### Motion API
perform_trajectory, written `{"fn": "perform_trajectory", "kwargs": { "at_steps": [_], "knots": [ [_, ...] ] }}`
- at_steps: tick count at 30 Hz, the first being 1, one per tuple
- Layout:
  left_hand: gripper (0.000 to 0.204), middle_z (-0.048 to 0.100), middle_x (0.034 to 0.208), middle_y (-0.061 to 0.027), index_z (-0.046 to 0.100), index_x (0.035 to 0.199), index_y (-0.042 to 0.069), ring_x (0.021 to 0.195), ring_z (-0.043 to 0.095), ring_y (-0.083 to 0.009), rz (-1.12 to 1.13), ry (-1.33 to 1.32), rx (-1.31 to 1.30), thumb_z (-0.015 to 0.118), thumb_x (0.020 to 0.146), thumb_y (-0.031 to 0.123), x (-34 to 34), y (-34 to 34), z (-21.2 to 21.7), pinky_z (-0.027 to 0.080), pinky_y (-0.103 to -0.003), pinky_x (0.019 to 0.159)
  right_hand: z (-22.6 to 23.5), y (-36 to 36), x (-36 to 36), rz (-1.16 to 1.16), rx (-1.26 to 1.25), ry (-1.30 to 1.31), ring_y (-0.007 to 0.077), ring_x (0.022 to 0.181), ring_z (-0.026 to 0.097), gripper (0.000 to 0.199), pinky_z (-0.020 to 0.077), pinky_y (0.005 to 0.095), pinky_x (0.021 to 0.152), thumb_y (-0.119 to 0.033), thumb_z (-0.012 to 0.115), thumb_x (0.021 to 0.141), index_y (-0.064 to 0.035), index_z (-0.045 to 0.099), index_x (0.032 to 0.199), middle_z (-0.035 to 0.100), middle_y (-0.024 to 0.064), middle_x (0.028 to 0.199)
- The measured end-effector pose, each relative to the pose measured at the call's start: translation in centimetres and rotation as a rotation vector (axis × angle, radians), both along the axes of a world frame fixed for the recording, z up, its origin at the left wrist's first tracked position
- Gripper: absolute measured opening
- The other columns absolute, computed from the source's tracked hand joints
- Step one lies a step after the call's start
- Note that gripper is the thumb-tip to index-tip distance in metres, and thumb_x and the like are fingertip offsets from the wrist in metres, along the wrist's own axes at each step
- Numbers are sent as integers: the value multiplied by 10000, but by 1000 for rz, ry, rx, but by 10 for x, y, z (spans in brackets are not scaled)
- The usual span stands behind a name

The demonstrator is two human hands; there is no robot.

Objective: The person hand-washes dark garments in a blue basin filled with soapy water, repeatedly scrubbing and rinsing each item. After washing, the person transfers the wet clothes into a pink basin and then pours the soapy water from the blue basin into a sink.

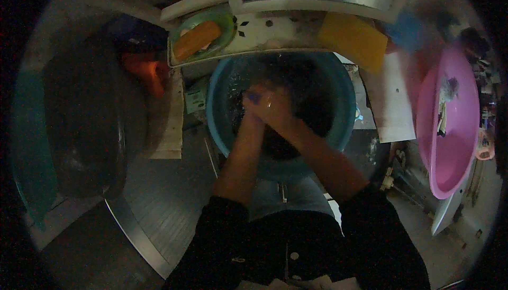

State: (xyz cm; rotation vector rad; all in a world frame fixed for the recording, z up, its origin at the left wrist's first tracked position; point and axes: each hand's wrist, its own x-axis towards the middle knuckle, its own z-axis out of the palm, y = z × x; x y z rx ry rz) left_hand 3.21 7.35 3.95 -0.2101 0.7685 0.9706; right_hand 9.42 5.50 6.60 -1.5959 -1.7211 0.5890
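Cloth (312, 97), or what looked like a dark, wet heap of it, lay inside the blue basin (347, 86) in front of me. My left hand (251, 106) and right hand (278, 107) met over it, pressed together, with a small purple patch (254, 98) showing; through the blur I couldn't tell whether either gripped anything. I judged the washing underway but unfinished, with rinsing and wringing probably left.

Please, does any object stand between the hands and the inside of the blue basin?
Nothing visible does. The hands are together, seen within the rim of the basin. The white ledge lies beyond them, at the far side. The basin's middle is too dark to tell more.
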Motion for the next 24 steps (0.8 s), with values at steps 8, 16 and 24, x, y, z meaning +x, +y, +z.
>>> {"fn": "perform_trajectory", "kwargs": {
  "at_steps": [8, 16, 24],
  "knots": [
    [409, 510, 1092, -127, 482, 1129, 43, 1018, 477, -312, -197, 1505, 610, 570, 780, 238, -52, 15, -49, 396, -411, 865, -78, 26, 48, -69, 65, -32, 302, 741, 588, 274, 479, 369, 698, -265, 615, 718, -62, 621, 902, 623, 128, 830],
    [484, 471, 1129, -170, 464, 1158, 34, 1059, 428, -341, -652, 2008, 1029, 599, 745, 247, -51, 1, -61, 334, -399, 924, -90, 17, 39, -6, -579, 265, 299, 1049, 469, 235, 403, 400, 861, -158, 553, 766, -105, 598, 990, 496, 119, 1153],
    [452, 442, 1228, -114, 452, 1181, 14, 1111, 417, -230, -187, 353, 413, 488, 835, 303, -43, 2, 27, 338, -342, 938, 14, -38, -18, 90, 55, 129, 291, 905, 531, 158, 462, 378, 704, -143, 620, 657, -136, 617, 815, 517, 115, 992]
  ]
}}
